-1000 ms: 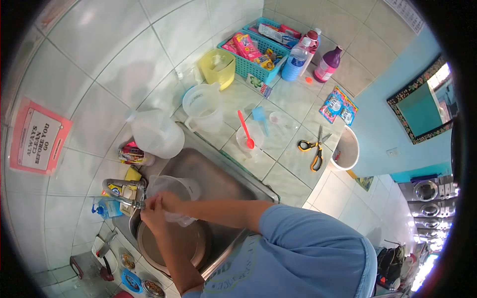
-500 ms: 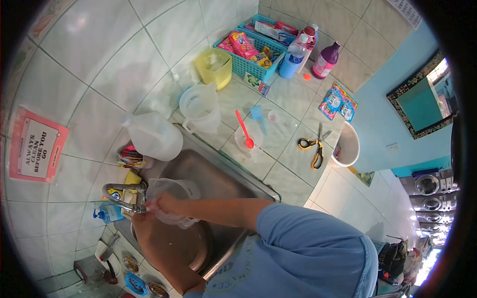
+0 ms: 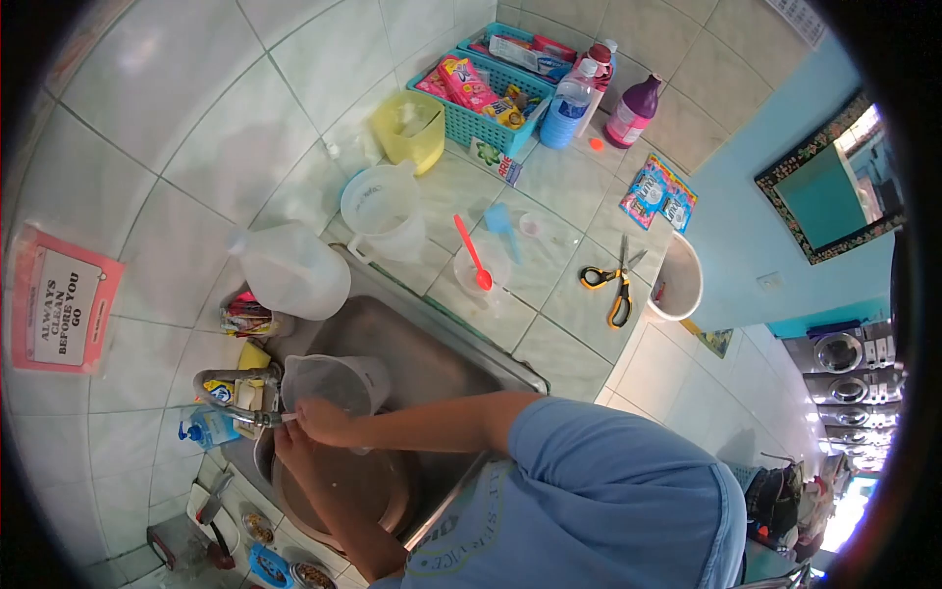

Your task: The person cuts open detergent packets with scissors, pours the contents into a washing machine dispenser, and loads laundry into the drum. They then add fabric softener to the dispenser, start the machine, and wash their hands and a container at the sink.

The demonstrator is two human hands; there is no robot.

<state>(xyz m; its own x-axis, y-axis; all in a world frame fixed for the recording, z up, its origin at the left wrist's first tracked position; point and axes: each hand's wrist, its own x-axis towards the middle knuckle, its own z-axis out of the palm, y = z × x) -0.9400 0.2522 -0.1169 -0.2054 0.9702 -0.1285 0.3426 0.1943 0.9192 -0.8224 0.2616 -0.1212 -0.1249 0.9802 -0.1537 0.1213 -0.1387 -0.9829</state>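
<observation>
My right hand [image 3: 319,420] is closed, held at the faucet's spout [image 3: 267,417] over the front wall of a clear plastic pitcher [image 3: 358,378]. Just below it in the view, my left hand [image 3: 292,444] is also closed, its fingers close to the right fingertips. A small pale pink bit shows between the hands at the spout; what they grip is too small to tell. The pitcher stands upright beside a brown round basin [image 3: 339,486] in the steel sink [image 3: 422,344]. My right forearm crosses over the sink and hides part of the basin's edge.
On the counter are a white jug [image 3: 294,270], a measuring pitcher [image 3: 383,211], a yellow container [image 3: 410,133], a red spoon [image 3: 473,253], scissors [image 3: 616,280], bottles [image 3: 569,106] and baskets [image 3: 486,123]. A blue soap bottle [image 3: 208,429] is behind the faucet.
The camera view has shifted slightly. My left hand moved away toward the faucet and came back beside my right one. The clear pitcher now appears more upright and less covered by my hands.
</observation>
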